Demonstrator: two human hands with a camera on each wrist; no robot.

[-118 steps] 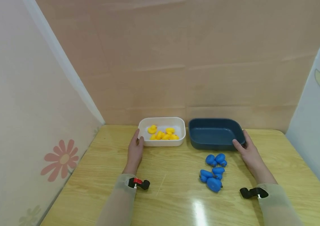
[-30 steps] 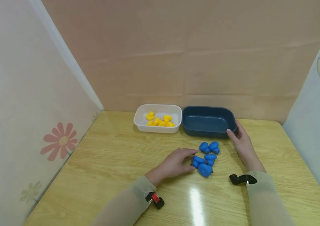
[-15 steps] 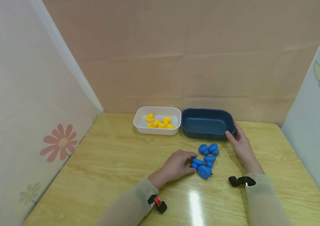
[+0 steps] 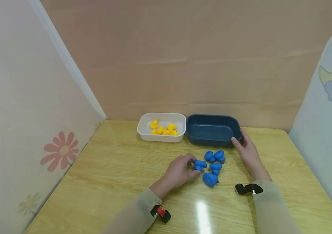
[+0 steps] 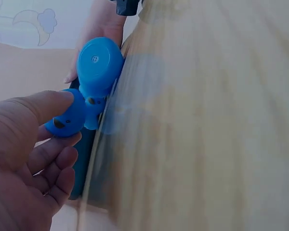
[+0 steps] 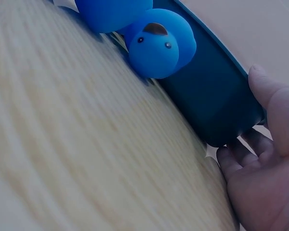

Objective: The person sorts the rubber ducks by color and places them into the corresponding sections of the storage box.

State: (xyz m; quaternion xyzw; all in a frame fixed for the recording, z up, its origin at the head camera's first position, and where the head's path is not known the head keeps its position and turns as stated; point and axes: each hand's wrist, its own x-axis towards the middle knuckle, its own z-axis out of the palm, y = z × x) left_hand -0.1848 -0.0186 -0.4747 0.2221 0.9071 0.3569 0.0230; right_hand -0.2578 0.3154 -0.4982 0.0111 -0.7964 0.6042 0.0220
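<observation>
Blue duck [image 4: 200, 165]: pinched in the left hand [image 4: 179, 172], thumb on one side, fingers on the other; whether it clears the table [image 4: 107, 165] I cannot tell.
Duck from palm: toward two o'clock of the left hand, at the fingertips; the right hand is farther from it.
Duck's long axis: body roughly nine to three o'clock, head toward six.
Nearest loose duck [image 4: 210, 179]: near, toward half past four from the held duck.
Middle loose duck [image 4: 215, 167]: between three and four o'clock.
Far pair: two more ducks side by side toward two o'clock, the left one [image 4: 209, 156] close to the line from held duck to dark tray.
Right hand [image 4: 248, 152]: gripping the dark tray's near right corner, thumb at the rim.
Dark tray [image 4: 209, 142]: one o'clock from the held duck, beyond the far pair.
White tray [image 4: 161, 138]: between ten and eleven o'clock, with yellow ducks [image 4: 161, 130] inside.
</observation>
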